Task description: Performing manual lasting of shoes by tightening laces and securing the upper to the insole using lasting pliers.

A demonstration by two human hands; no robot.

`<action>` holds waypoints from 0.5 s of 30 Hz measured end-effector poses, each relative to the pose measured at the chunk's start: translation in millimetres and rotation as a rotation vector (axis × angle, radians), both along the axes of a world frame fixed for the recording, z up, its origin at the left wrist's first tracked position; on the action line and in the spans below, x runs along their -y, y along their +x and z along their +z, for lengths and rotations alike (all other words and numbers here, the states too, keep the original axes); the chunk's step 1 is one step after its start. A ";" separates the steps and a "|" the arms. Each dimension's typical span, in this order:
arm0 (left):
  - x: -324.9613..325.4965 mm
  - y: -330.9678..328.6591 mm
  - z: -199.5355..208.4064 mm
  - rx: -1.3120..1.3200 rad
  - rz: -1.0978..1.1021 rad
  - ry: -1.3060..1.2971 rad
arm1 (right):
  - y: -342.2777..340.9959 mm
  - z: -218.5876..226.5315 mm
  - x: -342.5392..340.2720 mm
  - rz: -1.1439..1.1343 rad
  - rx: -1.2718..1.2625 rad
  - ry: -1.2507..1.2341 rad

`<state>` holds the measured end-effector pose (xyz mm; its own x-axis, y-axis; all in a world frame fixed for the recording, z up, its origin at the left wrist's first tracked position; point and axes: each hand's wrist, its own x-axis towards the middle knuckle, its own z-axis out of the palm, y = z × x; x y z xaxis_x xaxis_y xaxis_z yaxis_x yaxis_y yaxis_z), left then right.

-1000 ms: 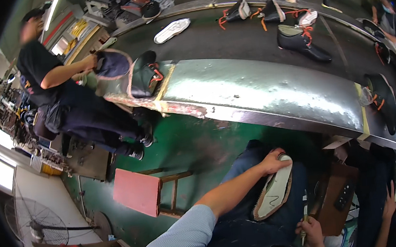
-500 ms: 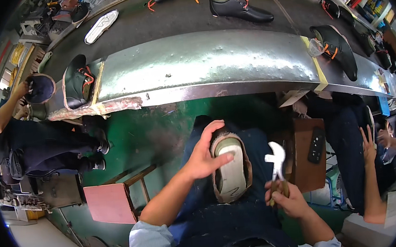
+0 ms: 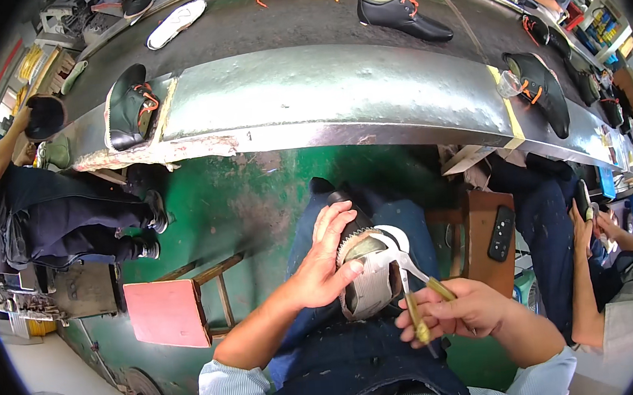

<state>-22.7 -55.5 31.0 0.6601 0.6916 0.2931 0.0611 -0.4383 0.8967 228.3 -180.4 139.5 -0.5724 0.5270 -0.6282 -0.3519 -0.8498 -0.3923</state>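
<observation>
An unsoled shoe [image 3: 368, 292], bottom up, rests on my lap with its pale underside and ragged upper edge showing. My left hand [image 3: 318, 266] is wrapped around its side, the thumb lying over the underside. A pair of lasting pincers [image 3: 397, 254] is in my right hand [image 3: 458, 310], its handles spread apart. The curved metal head lies over the shoe's rim near my left thumb; I cannot tell whether the jaws grip the edge.
A workbench [image 3: 262, 89] with a metal front strip runs ahead, bearing several black shoes [image 3: 402, 15] with orange laces and a white sole [image 3: 176, 25]. A pink-topped stool [image 3: 167, 314] stands left; a brown one [image 3: 480, 258] holds a black object. Co-workers sit on both sides.
The pincers have moved left from beside the shoe onto its rim, and their handles have spread. The shoe has tilted in my left hand.
</observation>
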 end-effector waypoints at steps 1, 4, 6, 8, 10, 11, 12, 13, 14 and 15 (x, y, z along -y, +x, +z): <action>-1.4 -0.5 -0.4 0.002 -0.004 -0.001 | 0.3 -3.6 -1.3 -0.004 0.002 -0.001; -5.2 -2.6 -2.7 -0.036 -0.011 0.014 | -5.5 -19.9 -5.9 0.174 0.467 0.199; -6.5 -2.6 -12.1 -0.070 0.067 0.001 | -9.0 -27.6 -8.2 0.313 0.703 0.466; -13.0 -1.3 -13.5 -0.068 0.071 0.013 | -4.6 -53.2 -2.3 0.289 0.607 0.388; -8.8 -4.6 -13.7 -0.080 0.067 0.003 | -2.6 -49.0 2.4 0.193 0.476 0.375; -7.7 -4.1 -13.0 -0.062 0.079 -0.016 | -2.0 -46.1 4.9 0.093 0.351 0.363; -10.1 -2.4 -12.3 -0.041 0.081 -0.031 | -0.5 -43.7 2.6 0.097 0.301 0.355; -10.6 -1.8 -11.3 -0.043 0.070 -0.032 | -0.4 -41.1 0.0 0.086 0.301 0.352; -10.0 -1.5 -9.9 -0.055 0.056 -0.009 | -0.7 -38.1 -2.6 0.084 0.258 0.294; -10.0 0.2 -7.6 -0.064 0.046 0.013 | 0.5 -32.7 -6.7 0.086 0.216 0.236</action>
<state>-22.5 -45.5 23.4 0.6453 0.7182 0.2605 0.1386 -0.4454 0.8845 228.8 -173.6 106.9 -0.4877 0.6283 -0.6062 -0.1701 -0.7494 -0.6399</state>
